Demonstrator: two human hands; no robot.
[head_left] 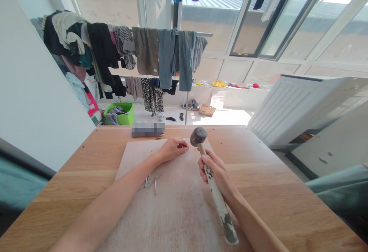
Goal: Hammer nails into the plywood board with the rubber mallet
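My left hand (173,149) is near the far edge of a pale, worn wooden board (172,213). Its thumb and fingers are pinched together around a thin nail, mostly hidden by the fingertips. My right hand (214,169) grips a rubber mallet (220,202) partway up its chipped white handle. The dark mallet head (198,136) is raised to the right of my left hand, apart from it. Several nails (155,186) are on the board beside my left forearm, and a few small dark marks dot its upper left part.
Under the board is a wooden table (267,190), with a grey blurred-out packet (148,130) at its far edge. Beyond stand a laden clothes rack (201,34) and a green basket (126,118). A white ribbed cabinet-like unit (290,106) stands at the right.
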